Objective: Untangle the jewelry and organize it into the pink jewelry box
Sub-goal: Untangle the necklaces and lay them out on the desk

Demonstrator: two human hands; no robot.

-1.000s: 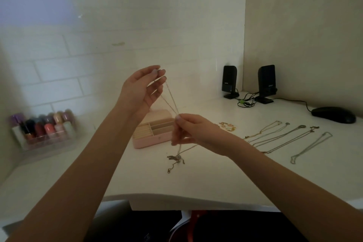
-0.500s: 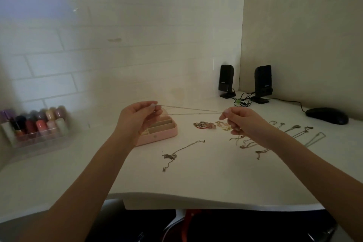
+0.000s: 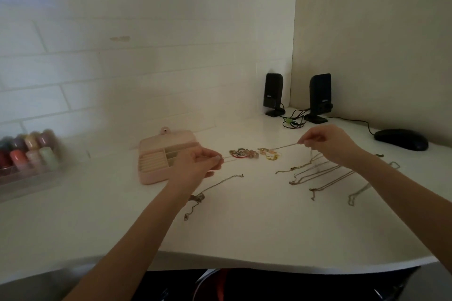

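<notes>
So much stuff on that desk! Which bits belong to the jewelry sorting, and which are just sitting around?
Part of the job:
- thin chain stretched between left hand and right hand
- pink jewelry box, open
- small jewelry heap
- laid-out necklaces
- loose chain

Just lying about:
- two speakers
- mouse
- nail polish bottles

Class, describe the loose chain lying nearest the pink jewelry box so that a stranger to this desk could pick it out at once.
Start at the open pink jewelry box on the white desk. Just to its right and nearer the front edge lies a single chain, partly under the left forearm. Unlike the straightened chains farther right, it lies alone, with a bunched knot partway along.
</notes>
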